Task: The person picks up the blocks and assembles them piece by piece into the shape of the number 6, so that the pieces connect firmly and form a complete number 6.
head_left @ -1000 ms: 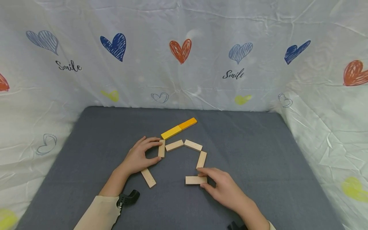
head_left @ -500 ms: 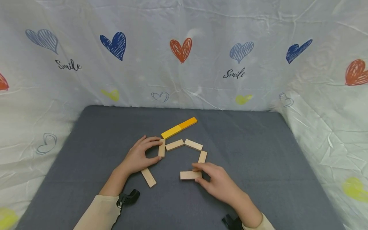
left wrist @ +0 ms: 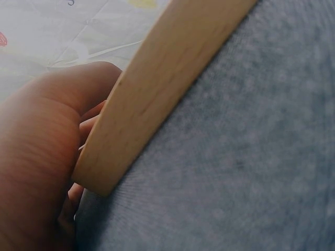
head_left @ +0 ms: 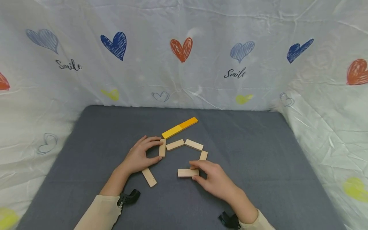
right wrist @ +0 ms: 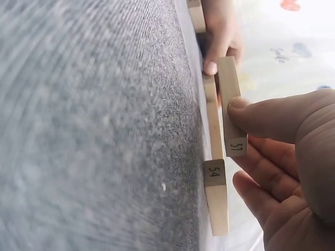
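Note:
In the head view, my left hand (head_left: 142, 154) holds a plain wooden block (head_left: 162, 148) at the left end of a curved row, thumb at its near end and fingers at its far end. My right hand (head_left: 214, 177) pinches another wooden block (head_left: 186, 173) by its right end; in the right wrist view this block (right wrist: 230, 99), marked 57, is off the table. Under it in that view lies a block (right wrist: 214, 172) marked 54. By my left wrist is a loose block (head_left: 149, 177), seen close up as a wooden block (left wrist: 152, 89) in the left wrist view.
Two more plain blocks, the left one (head_left: 175, 145) and right one (head_left: 194, 144), form the row's top. A partly covered block (head_left: 203, 155) continues it on the right. Behind lie a yellow block (head_left: 172, 131) and an orange block (head_left: 188, 123), end to end on the grey cloth (head_left: 244, 140).
My right hand has moved left and away from me with its block, now covering part of the row's right block. My left hand stays in place.

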Demonstrator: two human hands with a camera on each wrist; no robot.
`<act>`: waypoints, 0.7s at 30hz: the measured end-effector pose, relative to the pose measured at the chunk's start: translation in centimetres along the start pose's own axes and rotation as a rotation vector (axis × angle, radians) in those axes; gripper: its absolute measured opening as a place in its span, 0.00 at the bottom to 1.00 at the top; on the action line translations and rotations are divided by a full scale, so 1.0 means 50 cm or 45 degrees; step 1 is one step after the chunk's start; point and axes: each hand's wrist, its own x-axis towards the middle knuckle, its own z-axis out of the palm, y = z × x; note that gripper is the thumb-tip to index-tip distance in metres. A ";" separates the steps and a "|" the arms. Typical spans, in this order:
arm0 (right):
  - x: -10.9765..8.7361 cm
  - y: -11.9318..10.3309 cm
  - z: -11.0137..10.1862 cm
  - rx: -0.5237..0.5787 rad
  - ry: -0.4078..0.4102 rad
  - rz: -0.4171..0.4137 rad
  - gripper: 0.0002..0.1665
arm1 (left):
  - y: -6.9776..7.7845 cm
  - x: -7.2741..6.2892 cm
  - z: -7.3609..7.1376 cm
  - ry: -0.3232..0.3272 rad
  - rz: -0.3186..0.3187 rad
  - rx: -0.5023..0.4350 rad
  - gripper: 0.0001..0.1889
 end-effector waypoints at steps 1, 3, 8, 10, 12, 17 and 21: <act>0.001 0.000 0.000 0.008 -0.007 0.010 0.32 | 0.000 0.001 0.001 0.001 0.005 -0.001 0.32; 0.002 0.001 0.001 0.021 -0.021 0.029 0.31 | 0.000 0.001 0.002 0.003 0.012 -0.003 0.32; 0.006 0.005 0.004 0.019 -0.035 0.047 0.30 | 0.001 0.002 0.002 0.004 0.010 -0.005 0.32; 0.007 0.008 0.006 0.008 -0.028 0.038 0.29 | 0.001 0.003 0.001 0.001 0.010 -0.002 0.33; 0.008 0.011 0.008 -0.010 -0.021 0.020 0.29 | 0.002 0.003 0.001 0.000 0.010 0.000 0.33; 0.011 0.017 0.012 -0.054 -0.011 -0.018 0.30 | 0.003 0.003 0.001 0.003 0.016 0.000 0.33; 0.013 0.019 0.014 -0.060 -0.012 -0.026 0.29 | 0.001 0.002 0.002 0.008 0.011 0.000 0.33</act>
